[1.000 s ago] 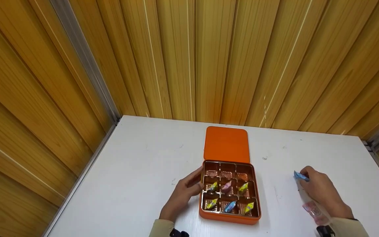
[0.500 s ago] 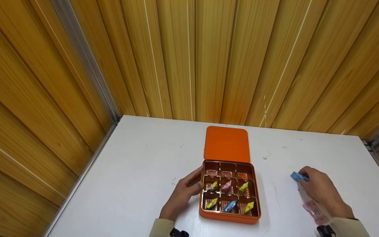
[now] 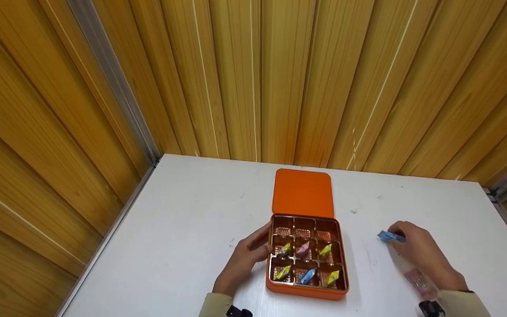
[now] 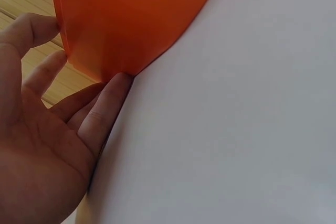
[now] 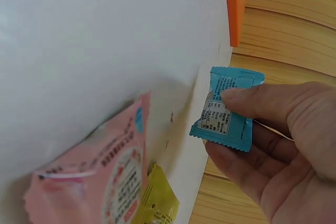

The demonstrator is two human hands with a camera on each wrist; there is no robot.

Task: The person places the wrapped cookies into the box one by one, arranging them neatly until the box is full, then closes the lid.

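Note:
My right hand (image 3: pixel 423 248) pinches a small blue wrapped candy (image 3: pixel 389 236) between thumb and fingers, above the table to the right of the box. The right wrist view shows printed text on its wrapper (image 5: pixel 218 114). My left hand (image 3: pixel 244 262) touches the left side of an orange box (image 3: pixel 308 293), its fingertips against the wall in the left wrist view. Nine compartments divide the box. The back row holds no candy; in the middle and front rows each compartment holds one: yellow, pink (image 3: pixel 303 249), blue (image 3: pixel 308 276) or yellow.
The orange lid (image 3: pixel 303 192) lies flat behind the box. A pink packet (image 3: pixel 420 283) lies by my right forearm; in the right wrist view a yellow packet (image 5: pixel 157 198) shows beside it. Wood-patterned walls (image 3: pixel 275 79) border the white table (image 3: pixel 200 211).
My right hand has moved slightly left, toward the box, carrying the blue candy, which has turned a little in the fingers. The left hand and box stay in place.

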